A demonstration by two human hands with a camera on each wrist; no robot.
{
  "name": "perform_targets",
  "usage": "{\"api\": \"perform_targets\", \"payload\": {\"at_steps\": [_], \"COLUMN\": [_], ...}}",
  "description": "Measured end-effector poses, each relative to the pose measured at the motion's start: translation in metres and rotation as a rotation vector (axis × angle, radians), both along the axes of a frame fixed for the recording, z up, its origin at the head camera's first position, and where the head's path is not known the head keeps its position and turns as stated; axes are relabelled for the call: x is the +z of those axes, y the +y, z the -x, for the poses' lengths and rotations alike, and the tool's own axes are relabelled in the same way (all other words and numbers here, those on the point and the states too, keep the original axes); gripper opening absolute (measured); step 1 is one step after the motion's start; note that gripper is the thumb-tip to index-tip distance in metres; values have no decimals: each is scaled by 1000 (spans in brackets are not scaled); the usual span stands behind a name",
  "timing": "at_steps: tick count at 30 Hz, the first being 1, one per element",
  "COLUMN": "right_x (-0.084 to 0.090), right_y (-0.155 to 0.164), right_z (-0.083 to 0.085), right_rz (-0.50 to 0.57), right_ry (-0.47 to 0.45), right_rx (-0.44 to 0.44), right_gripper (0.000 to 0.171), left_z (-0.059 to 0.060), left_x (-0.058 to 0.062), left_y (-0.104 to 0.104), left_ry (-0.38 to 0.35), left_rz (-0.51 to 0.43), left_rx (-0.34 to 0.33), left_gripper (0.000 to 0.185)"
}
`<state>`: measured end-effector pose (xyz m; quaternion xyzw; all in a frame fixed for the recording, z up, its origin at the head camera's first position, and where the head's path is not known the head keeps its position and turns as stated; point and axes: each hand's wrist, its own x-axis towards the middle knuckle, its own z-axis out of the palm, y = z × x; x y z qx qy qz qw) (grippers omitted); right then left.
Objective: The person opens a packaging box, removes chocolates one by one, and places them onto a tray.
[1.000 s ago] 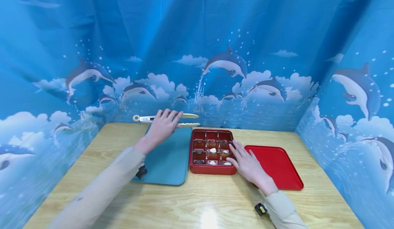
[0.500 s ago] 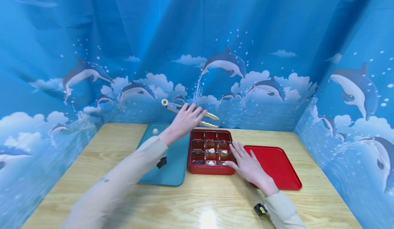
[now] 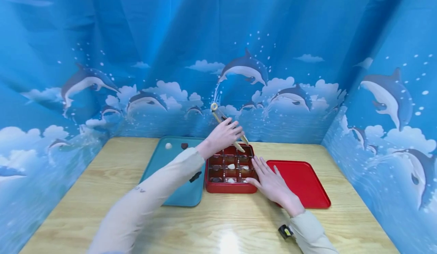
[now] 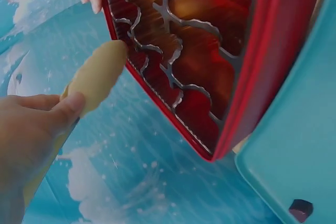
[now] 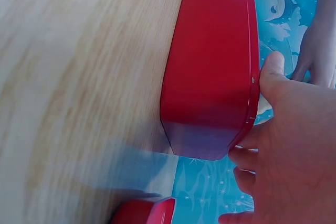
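My left hand (image 3: 225,137) grips a pair of tongs (image 3: 219,116) with cream tips over the back right compartment of the red box (image 3: 231,188). In the left wrist view a tong tip (image 4: 100,77) stands right at the box rim, with thumb and fingers pinching the arms. Whether the tips hold anything, I cannot tell. Clear dividers split the box into compartments; a white piece (image 3: 231,166) and a dark round chocolate (image 3: 216,179) sit in two of them. My right hand (image 3: 273,182) rests at the box's right side, thumb and fingers spread along the rim.
On the left a teal tray (image 3: 186,197) bears a white ball-shaped piece (image 3: 168,146) and a dark chocolate (image 3: 184,146) near its back edge. To the right lies a red lid-like tray (image 3: 304,182), partly behind the right hand. A dolphin-print curtain (image 3: 191,57) closes off the back.
My left hand has carried the tongs rightward from above the teal tray to the box, turning the tips downward. The pieces on the tray have come into view. My right hand stays at the box.
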<state>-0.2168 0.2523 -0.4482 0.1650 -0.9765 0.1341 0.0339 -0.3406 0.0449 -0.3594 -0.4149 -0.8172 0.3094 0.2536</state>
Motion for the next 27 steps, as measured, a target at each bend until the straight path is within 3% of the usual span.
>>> {"api": "perform_targets", "payload": {"at_steps": [10,21,27], "right_x": [1,1,2], "right_y": [-1,1,-1], "right_z": [2,2,1], "right_rz": [-6,-22,-28], "right_ry": [-29,-40,-31], "right_rx": [-4,-11,-10], "right_gripper": [81,81,80], "left_z": [3,4,2], "left_x": [-2,1,-3], "left_y": [30,53,56], "left_ry": [24,-2,-5], "left_rz": [217,306,291], "left_rx": [-5,57,86], "left_gripper": [42,38,35]}}
